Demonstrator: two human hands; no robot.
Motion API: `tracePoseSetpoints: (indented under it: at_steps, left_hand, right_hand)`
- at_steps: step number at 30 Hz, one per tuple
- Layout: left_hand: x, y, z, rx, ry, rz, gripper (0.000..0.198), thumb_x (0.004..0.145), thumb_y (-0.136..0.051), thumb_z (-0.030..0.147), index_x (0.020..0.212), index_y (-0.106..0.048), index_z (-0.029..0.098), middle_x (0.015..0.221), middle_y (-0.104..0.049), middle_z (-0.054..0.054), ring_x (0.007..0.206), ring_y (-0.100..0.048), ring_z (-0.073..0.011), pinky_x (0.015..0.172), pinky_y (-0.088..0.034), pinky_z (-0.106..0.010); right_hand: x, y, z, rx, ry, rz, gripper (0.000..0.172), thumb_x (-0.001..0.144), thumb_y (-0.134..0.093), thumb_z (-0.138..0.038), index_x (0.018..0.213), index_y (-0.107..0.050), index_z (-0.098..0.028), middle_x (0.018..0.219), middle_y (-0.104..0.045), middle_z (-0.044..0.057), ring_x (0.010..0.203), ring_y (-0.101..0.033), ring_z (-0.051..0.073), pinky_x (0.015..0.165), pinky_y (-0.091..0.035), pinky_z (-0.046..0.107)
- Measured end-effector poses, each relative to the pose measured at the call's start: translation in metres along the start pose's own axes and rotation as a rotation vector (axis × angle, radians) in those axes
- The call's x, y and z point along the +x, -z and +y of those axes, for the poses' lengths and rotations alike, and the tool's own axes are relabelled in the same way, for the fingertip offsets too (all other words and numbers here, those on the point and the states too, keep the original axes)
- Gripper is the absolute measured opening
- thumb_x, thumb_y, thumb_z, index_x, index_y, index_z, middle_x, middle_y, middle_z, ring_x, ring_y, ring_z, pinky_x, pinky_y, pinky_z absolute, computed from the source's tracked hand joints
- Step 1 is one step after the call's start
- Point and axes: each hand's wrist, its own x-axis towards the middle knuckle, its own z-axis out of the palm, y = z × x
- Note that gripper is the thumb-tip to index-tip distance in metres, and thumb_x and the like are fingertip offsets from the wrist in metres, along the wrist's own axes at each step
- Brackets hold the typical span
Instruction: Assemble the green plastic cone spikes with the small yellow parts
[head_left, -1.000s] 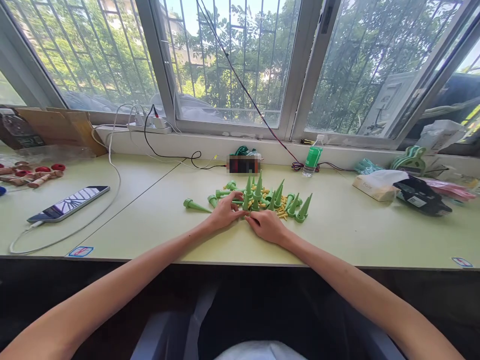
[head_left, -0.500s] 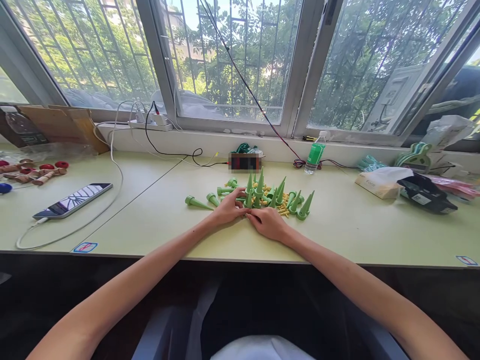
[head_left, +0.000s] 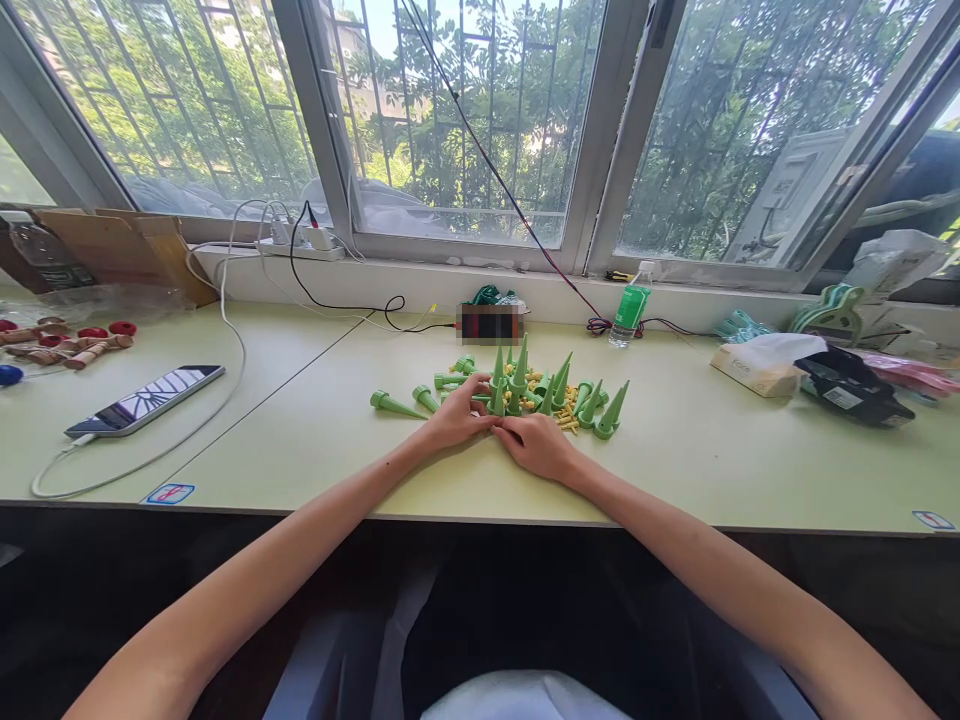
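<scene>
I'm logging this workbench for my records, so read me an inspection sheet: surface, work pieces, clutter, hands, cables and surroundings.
Surface: pale yellow-green tabletop, seam left of centre.
Work pieces: green cone-shaped plastic spikes, some upright, some lying, around small yellow pieces.
Clutter: smartphone at left; green-labelled bottle behind; tissue pack at right.
Hands: left hand and right hand close together at the spikes' near side; anything pinched between is hidden.
Cables: white cable plugged into the smartphone; black cable running from the power strip.
Surroundings: barred windows, trees outside.
</scene>
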Motion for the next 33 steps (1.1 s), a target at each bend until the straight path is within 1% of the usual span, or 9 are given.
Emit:
tracePoseSetpoints:
  at_steps: [3,7,10,13,16,19,23,28,33]
  left_hand:
    - [-0.001,0.000,0.000,0.015,-0.001,0.010,0.060,0.073,-0.074,0.029,0.125,-0.044,0.020,0.118,-0.059,-0.011,0.061,-0.059,-0.0072,0.056,-0.053,-0.023]
    - [-0.001,0.001,-0.001,0.023,0.018,0.028,0.060,0.073,-0.074,0.032,0.124,-0.045,0.020,0.113,-0.060,-0.009,0.058,-0.060,-0.0075,0.050,-0.049,-0.021]
    - [-0.002,0.001,0.000,0.014,0.027,0.023,0.061,0.073,-0.075,0.036,0.122,-0.044,0.020,0.112,-0.060,-0.008,0.055,-0.058,-0.0068,0.047,-0.046,-0.020]
    - [-0.001,0.001,0.004,0.043,0.016,0.011,0.060,0.073,-0.077,0.042,0.119,-0.046,0.019,0.110,-0.061,-0.007,0.056,-0.059,-0.0077,0.047,-0.045,-0.020]
    - [-0.001,0.000,0.008,0.078,0.005,0.014,0.058,0.072,-0.077,0.047,0.115,-0.049,0.019,0.108,-0.061,-0.006,0.059,-0.062,-0.0099,0.050,-0.046,-0.022]
    - [0.000,-0.001,0.009,0.089,0.009,0.022,0.059,0.071,-0.078,0.048,0.114,-0.050,0.018,0.107,-0.061,-0.005,0.061,-0.063,-0.0109,0.053,-0.047,-0.023]
    - [0.000,-0.001,0.010,0.066,0.010,0.015,0.057,0.071,-0.078,0.049,0.110,-0.051,0.018,0.105,-0.061,-0.005,0.061,-0.062,-0.0108,0.051,-0.046,-0.023]
    - [-0.001,-0.002,0.011,0.024,0.018,0.011,0.055,0.070,-0.078,0.050,0.104,-0.051,0.018,0.101,-0.060,-0.003,0.059,-0.060,-0.0095,0.047,-0.042,-0.020]
    - [-0.001,-0.002,0.012,0.054,0.019,0.017,0.054,0.071,-0.076,0.052,0.105,-0.050,0.018,0.095,-0.062,-0.002,0.058,-0.061,-0.0108,0.047,-0.042,-0.021]
  right_hand:
    - [0.000,0.001,-0.001,0.002,-0.006,-0.002,0.028,0.102,-0.049,-0.029,0.093,-0.073,-0.020,0.081,-0.074,0.005,0.070,-0.065,0.016,0.062,-0.033,0.025]
    - [-0.001,0.002,-0.002,0.014,-0.028,0.021,0.030,0.102,-0.049,-0.029,0.084,-0.070,-0.019,0.077,-0.072,0.004,0.066,-0.063,0.015,0.061,-0.032,0.025]
    - [-0.001,0.002,-0.002,0.031,-0.083,0.093,0.032,0.101,-0.052,-0.032,0.075,-0.064,-0.018,0.070,-0.068,0.003,0.062,-0.059,0.015,0.059,-0.031,0.025]
    - [-0.001,0.002,0.000,0.064,-0.140,0.184,0.027,0.098,-0.055,-0.032,0.074,-0.060,-0.019,0.066,-0.065,0.001,0.059,-0.057,0.014,0.059,-0.032,0.025]
    - [-0.001,0.001,0.001,0.072,-0.224,0.288,0.022,0.098,-0.051,-0.030,0.082,-0.060,-0.019,0.063,-0.062,0.000,0.056,-0.057,0.014,0.058,-0.033,0.024]
    - [-0.001,0.002,0.002,0.070,-0.310,0.328,0.016,0.097,-0.048,-0.027,0.093,-0.061,-0.017,0.063,-0.063,0.000,0.055,-0.058,0.015,0.058,-0.035,0.024]
    - [-0.001,0.003,0.001,0.049,-0.357,0.331,0.021,0.096,-0.048,-0.026,0.106,-0.063,-0.015,0.064,-0.066,0.001,0.058,-0.062,0.017,0.059,-0.036,0.025]
    - [0.000,0.001,0.003,0.035,-0.345,0.302,0.032,0.096,-0.047,-0.027,0.122,-0.061,-0.014,0.069,-0.069,0.003,0.062,-0.066,0.019,0.061,-0.040,0.026]
    - [0.002,-0.002,0.007,0.070,-0.325,0.257,0.035,0.097,-0.049,-0.028,0.127,-0.060,-0.014,0.067,-0.069,0.002,0.064,-0.066,0.021,0.062,-0.042,0.027]
